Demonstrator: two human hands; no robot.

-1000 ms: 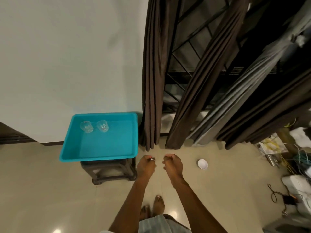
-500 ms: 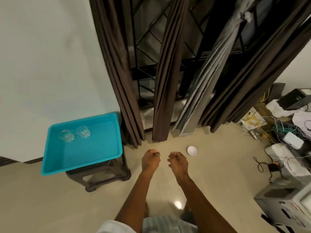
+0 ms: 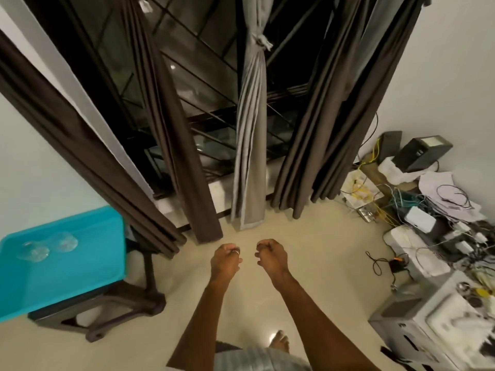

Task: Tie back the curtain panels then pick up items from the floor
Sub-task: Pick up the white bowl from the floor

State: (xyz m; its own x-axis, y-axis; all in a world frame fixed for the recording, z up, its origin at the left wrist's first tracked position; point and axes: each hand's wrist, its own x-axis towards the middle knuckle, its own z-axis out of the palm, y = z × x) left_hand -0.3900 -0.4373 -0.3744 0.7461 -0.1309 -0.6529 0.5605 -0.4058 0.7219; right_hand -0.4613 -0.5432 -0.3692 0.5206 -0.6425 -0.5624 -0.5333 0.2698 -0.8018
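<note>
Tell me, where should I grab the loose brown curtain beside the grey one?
Probably up high, level with the knot on the grey curtain, coming from the front. The brown curtain hangs as one narrow bunch of long folds, so a hand could wrap right round it there.

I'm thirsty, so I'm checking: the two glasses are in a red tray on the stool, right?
Not red: the head view shows the tray is blue. The two glasses are in it, and it sits on the stool.
</note>
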